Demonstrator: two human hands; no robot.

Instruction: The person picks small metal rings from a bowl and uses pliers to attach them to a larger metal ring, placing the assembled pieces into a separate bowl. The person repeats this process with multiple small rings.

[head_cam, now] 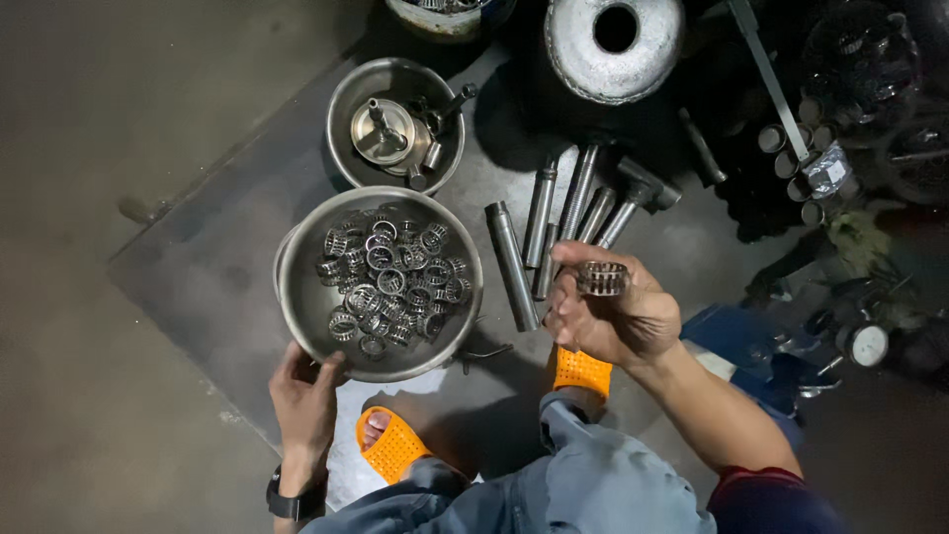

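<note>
Bearing cage (602, 278), a small ring of metal bars, sits pinched between the thumb and fingertips of your right hand (613, 314), right of frame centre, just above your knee. Your left hand (304, 396) grips the lower left rim of the big steel bowl (299, 297), thumb hooked over the edge. That bowl holds a heap of similar cages (388, 279) piled toward its upper right side, leaving bare metal along its lower left wall. A smaller bowl (346, 119) with machined parts touches its upper rim. Between the big bowl and your right hand stand several steel shafts (511, 265), lying close together, so the gap there is narrow. Your orange sandals (393, 445) sit just below the bowl. Tools and clutter crowd the right edge of the frame; the grey floor (109, 326) at the left lies open, well apart from everything.
</note>
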